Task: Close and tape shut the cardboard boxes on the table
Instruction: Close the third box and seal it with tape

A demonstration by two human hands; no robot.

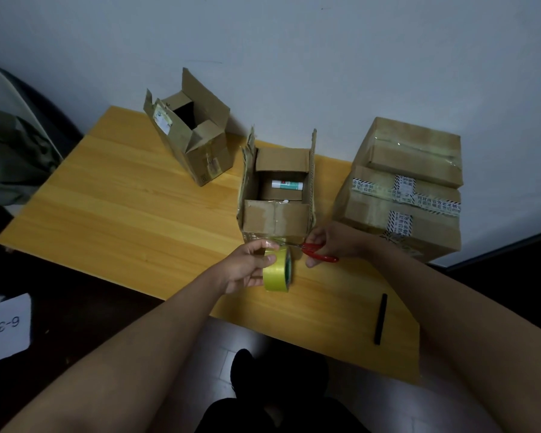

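Note:
An open cardboard box (275, 218) stands mid-table with its flaps up and a white and green tube inside. My left hand (247, 266) grips a yellow tape roll (277, 271) just in front of that box. A strip of tape runs from the roll toward the box's front. My right hand (331, 243) holds red-handled scissors (317, 253) at that strip. A second open box (191, 135) stands at the back left, flaps raised.
Two taped boxes (409, 189) are stacked at the right end of the yellow wooden table (132, 207). A black marker (380, 318) lies near the front right edge. A white card marked 6-3 (8, 328) is at the lower left. A wall runs behind.

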